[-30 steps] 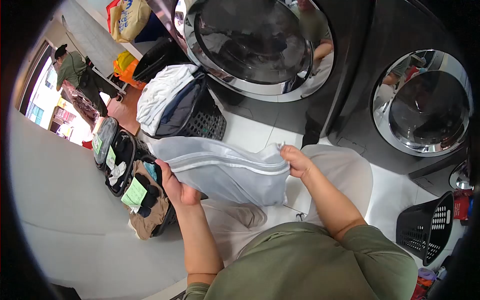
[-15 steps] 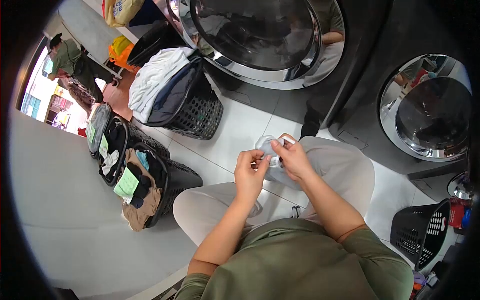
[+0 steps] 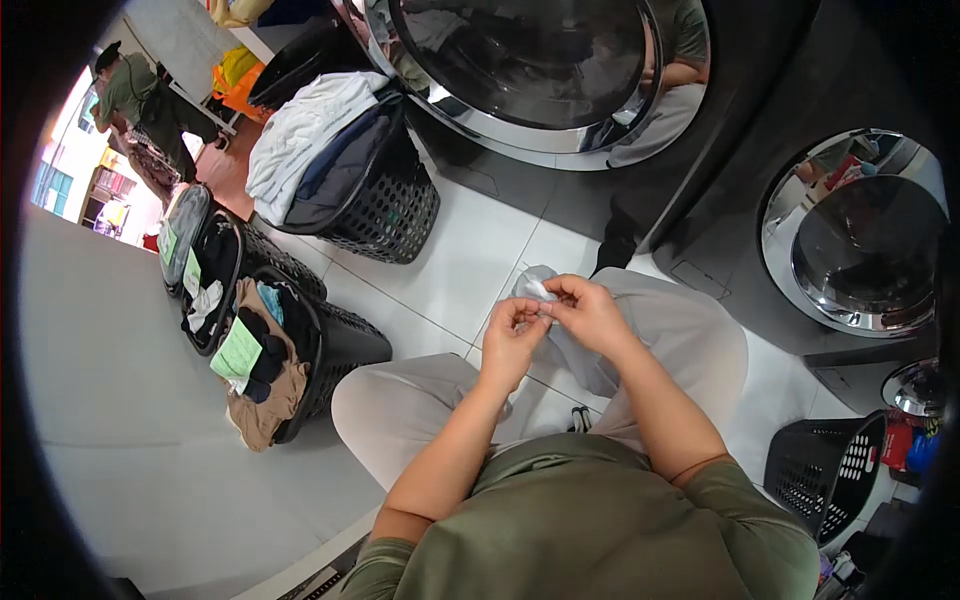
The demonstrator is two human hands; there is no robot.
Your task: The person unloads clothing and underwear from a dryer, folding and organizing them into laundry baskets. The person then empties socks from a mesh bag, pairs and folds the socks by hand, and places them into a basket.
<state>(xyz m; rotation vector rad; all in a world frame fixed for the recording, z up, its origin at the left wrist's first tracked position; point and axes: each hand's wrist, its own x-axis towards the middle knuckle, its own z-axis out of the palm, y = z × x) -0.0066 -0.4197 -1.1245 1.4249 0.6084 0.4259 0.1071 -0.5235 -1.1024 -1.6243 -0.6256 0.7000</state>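
A small piece of light grey and white cloth, perhaps a sock, is pinched between my two hands in front of my knees. My left hand has its fingertips closed at the lower edge of the cloth. From the other side, my right hand grips the cloth with thumb and fingers, its tips meeting those of the left. Part of the cloth is hidden behind the fingers, so its exact kind is unclear.
Black laundry baskets stand left: one with folded white and navy clothes, others with clothes and green notes. Dark front-loading machines line the far side. Another black basket sits at right. A person stands by the doorway.
My fingers have drawn together on the cloth, and its white striped band no longer shows. The whole view has shifted slightly.
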